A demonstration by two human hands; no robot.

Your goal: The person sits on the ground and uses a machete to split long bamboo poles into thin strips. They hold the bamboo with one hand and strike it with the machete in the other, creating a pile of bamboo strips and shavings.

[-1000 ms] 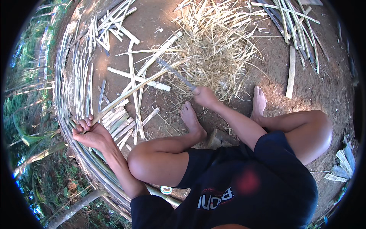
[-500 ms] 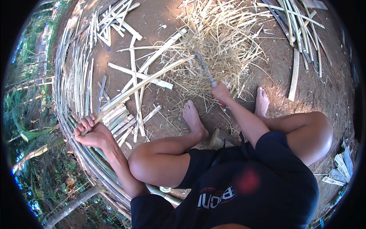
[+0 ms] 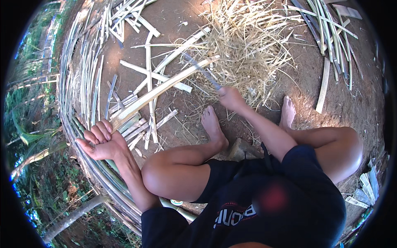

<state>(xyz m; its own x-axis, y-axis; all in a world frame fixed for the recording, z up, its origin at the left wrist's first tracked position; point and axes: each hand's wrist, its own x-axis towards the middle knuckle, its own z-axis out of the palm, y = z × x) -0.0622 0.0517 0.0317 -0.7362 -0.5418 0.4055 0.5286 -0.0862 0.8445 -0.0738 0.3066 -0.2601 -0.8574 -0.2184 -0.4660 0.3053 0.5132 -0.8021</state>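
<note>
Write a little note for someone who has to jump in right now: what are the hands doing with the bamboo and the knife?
Left hand: grip closed on the near end of a long bamboo strip.
Right hand: holds a knife, blade laid across the strip's far end.
Around: pile of thin shavings ahead, cut slats by the left foot, green strips far right.
Done: many slats and shavings already lie on the ground.
Left: this strip is still in one piece.

Left hand (image 3: 101, 142) grips a bamboo strip (image 3: 161, 91); right hand (image 3: 230, 97) holds a knife (image 3: 202, 72) against it.
</note>
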